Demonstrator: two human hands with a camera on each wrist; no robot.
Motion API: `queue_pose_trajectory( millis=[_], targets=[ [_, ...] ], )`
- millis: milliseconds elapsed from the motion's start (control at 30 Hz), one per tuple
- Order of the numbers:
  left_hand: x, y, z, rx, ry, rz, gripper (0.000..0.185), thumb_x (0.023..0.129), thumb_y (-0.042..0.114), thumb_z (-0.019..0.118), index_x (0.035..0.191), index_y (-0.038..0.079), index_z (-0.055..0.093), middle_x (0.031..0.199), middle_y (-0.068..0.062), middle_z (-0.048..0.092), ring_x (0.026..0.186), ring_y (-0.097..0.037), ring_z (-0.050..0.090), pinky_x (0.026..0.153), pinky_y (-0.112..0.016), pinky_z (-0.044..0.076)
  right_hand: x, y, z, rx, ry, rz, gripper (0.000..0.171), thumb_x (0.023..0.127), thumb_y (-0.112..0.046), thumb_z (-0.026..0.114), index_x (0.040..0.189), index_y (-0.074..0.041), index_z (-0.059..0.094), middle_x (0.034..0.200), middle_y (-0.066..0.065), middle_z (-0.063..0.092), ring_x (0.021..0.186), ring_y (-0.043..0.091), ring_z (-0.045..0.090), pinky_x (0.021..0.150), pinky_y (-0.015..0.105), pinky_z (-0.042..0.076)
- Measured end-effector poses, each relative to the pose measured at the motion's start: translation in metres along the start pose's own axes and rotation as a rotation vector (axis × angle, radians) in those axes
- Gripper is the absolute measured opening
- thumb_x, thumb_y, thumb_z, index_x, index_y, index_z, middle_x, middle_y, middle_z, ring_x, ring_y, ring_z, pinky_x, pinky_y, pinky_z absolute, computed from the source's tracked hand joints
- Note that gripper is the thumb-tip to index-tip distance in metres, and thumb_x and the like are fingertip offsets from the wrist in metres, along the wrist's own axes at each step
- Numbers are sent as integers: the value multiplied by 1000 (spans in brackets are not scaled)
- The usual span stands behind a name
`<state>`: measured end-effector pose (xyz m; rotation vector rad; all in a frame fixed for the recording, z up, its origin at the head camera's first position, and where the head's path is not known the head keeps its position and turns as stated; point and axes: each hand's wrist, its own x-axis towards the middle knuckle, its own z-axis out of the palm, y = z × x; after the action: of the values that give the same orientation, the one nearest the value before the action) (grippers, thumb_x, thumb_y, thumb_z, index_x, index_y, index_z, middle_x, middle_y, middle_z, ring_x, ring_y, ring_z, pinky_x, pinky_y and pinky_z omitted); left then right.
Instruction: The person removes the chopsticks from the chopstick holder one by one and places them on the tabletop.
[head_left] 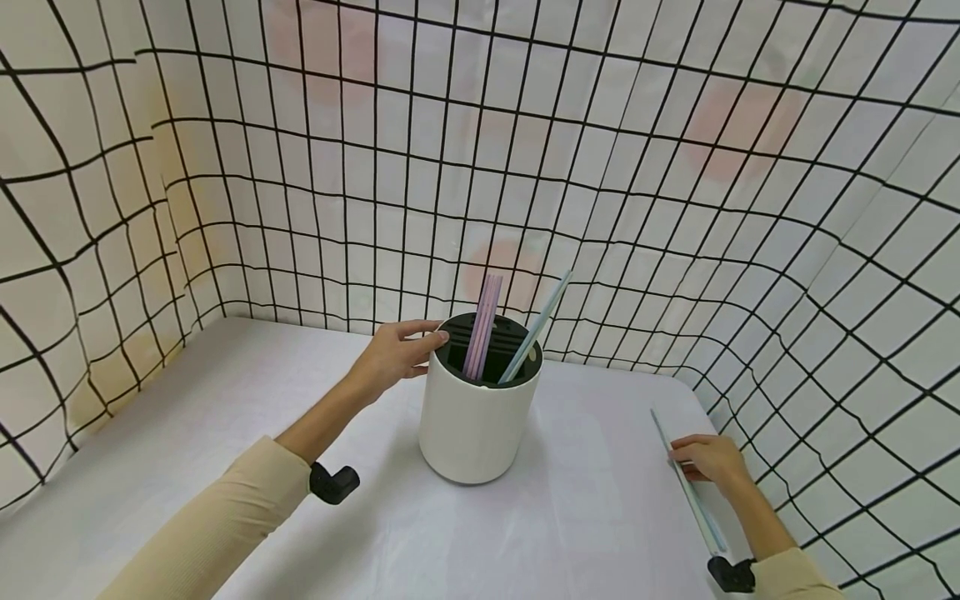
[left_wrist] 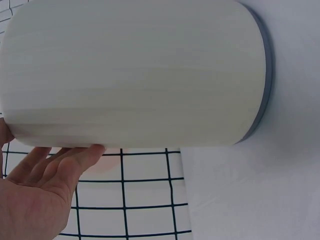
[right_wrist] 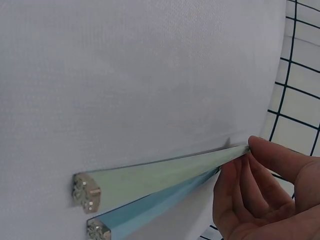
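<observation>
Bright, even light; fisheye-warped edges

The white holder [head_left: 477, 421] conceals the lower ends of the pink chopsticks [head_left: 482, 325] and the blue chopstick [head_left: 536, 327] standing inside it. In the left wrist view, the holder's top is cut off by the frame edge, and the left hand [left_wrist: 35, 192] is cropped at the lower left corner. In the right wrist view, the right hand [right_wrist: 265, 192] covers the far ends of the chopstick pair [right_wrist: 165, 175] lying on the desk [right_wrist: 125, 75]; the frame edge cuts the hand off.
</observation>
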<state>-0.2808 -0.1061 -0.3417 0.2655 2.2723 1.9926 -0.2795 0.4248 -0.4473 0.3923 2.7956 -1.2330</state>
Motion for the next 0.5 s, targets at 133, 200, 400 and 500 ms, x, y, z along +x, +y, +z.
queue_pose_trajectory(
  millis=[133,200,400,500],
  targets=[
    [0,1,0,-10,-2,-1,60,97,35,70,147,7,53,142,-16,60,129,-32,61,103,-44,56,-1,-3,1,-6,9,3,38,88,-12,74,115,14,68,92,14,76,74,15,69,65,29,63],
    [0,1,0,-12,-2,1,60,97,36,70,147,6,53,142,-16,60,129,-32,61,103,-44,56,-1,-3,2,-9,14,6,38,88,-13,74,115,14,68,92,14,76,74,15,69,65,29,63],
    [0,1,0,-10,-3,2,61,97,36,70,147,7,53,143,-16,60,129,-31,61,103,-44,56,0,-1,2,-11,16,1,37,88,-13,74,114,14,69,90,12,75,74,15,69,65,29,63],
    [0,1,0,-9,-4,-1,61,97,36,70,147,7,53,143,-16,60,129,-31,61,102,-43,56,1,0,2,-9,19,4,36,88,-13,74,112,13,70,90,11,75,74,14,69,65,29,64]
  ],
)
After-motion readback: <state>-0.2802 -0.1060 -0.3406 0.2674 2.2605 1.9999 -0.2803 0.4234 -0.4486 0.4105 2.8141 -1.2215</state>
